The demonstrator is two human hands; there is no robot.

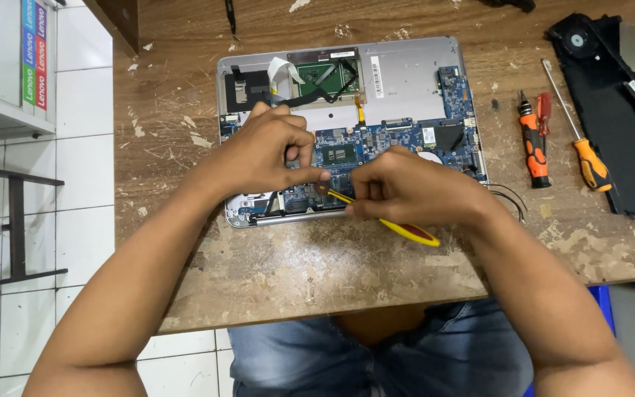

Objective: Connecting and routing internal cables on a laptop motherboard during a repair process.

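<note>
left hand (262,154) grip closed, fingertips pressing the blue circuit board (376,140) | right hand (406,187) grip pinched shut on yellow tweezers (398,226), tips at board's 7 o'clock edge | open laptop base (413,73) at table (295,272) centre | two orange screwdrivers (534,147) at 3 o'clock

Two orange-handled screwdrivers (564,140) lie on the worn wooden table (332,272), beside a black laptop bottom cover (611,110).
</note>
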